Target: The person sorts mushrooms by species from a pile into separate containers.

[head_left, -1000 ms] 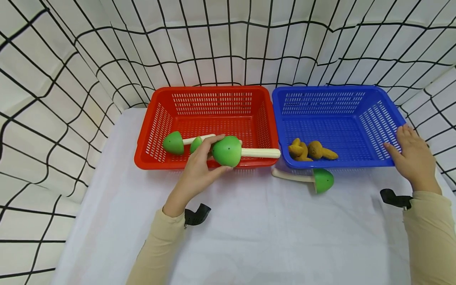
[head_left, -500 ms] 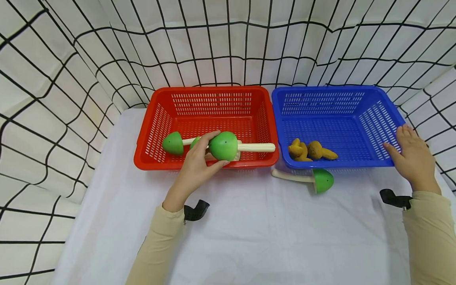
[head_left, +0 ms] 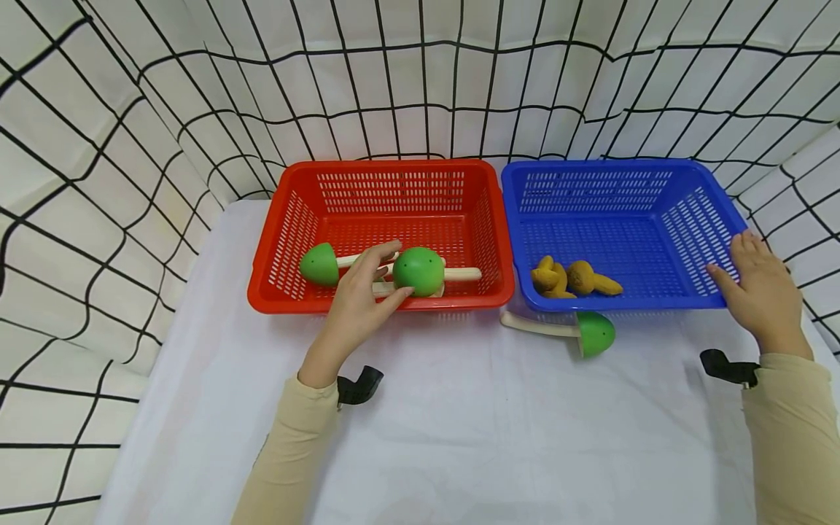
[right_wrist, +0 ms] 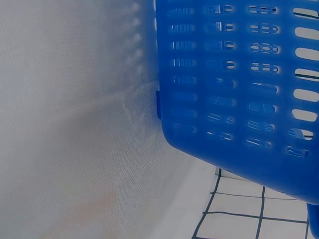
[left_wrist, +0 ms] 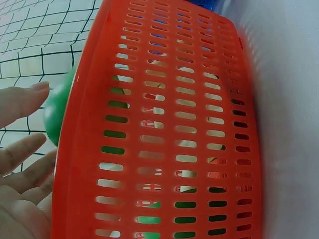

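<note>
Over the front of the red basket [head_left: 387, 166], my left hand [head_left: 357, 299] has its fingers spread beside a toy mushroom [head_left: 418, 271] with a dotted green cap and pale stem. In the left wrist view, a gap shows between the fingers [left_wrist: 22, 152] and the green cap [left_wrist: 57, 109]. Another green mushroom [head_left: 319, 264] lies left in that basket; more pale stems are partly covered by my hand. My right hand [head_left: 766, 292] rests on the right rim of the blue basket [head_left: 597, 166], fingers extended; the right wrist view does not show them.
Small yellow-brown toy mushrooms [head_left: 593, 278] lie in the blue basket's front left. A green-capped mushroom [head_left: 596, 335] lies on the white cloth [head_left: 525, 437] before that basket. Behind the two adjoining baskets stands a white wall with black grid lines [head_left: 426, 80].
My left hand has lowered the green mushroom over the red basket and let it go, and its fingers now stand apart from the cap. My right hand has stayed on the blue rim.
</note>
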Demonstrator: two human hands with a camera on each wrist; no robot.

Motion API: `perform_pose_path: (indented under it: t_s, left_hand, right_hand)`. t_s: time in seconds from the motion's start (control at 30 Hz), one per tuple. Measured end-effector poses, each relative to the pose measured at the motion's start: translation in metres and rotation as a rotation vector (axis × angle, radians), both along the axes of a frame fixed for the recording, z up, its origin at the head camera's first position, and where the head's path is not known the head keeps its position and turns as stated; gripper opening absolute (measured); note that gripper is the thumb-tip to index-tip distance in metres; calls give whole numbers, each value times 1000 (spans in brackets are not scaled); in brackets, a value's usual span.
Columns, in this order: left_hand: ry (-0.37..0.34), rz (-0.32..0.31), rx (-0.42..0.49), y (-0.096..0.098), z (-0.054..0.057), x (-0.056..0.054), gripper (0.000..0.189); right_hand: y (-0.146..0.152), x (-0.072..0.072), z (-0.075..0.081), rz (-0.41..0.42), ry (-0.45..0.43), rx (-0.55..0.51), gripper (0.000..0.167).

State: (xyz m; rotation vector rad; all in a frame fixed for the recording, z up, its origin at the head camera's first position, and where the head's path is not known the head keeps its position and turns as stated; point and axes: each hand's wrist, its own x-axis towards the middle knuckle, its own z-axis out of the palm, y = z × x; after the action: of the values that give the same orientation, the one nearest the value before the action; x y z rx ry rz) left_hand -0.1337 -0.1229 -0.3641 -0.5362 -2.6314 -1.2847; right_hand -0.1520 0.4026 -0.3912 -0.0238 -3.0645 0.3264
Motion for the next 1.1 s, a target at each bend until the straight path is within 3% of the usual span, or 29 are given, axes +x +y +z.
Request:
perform_pose_path:
  t_s: [0.83, 1.1]
  left_hand:
    - [24, -18, 3, 3, 5, 3, 58]
    - [155, -18, 37, 8, 7, 9, 54]
  right_hand:
    - [3, -1, -3, 12, 9, 4, 73]
    - [0, -1, -1, 13, 15, -3, 73]
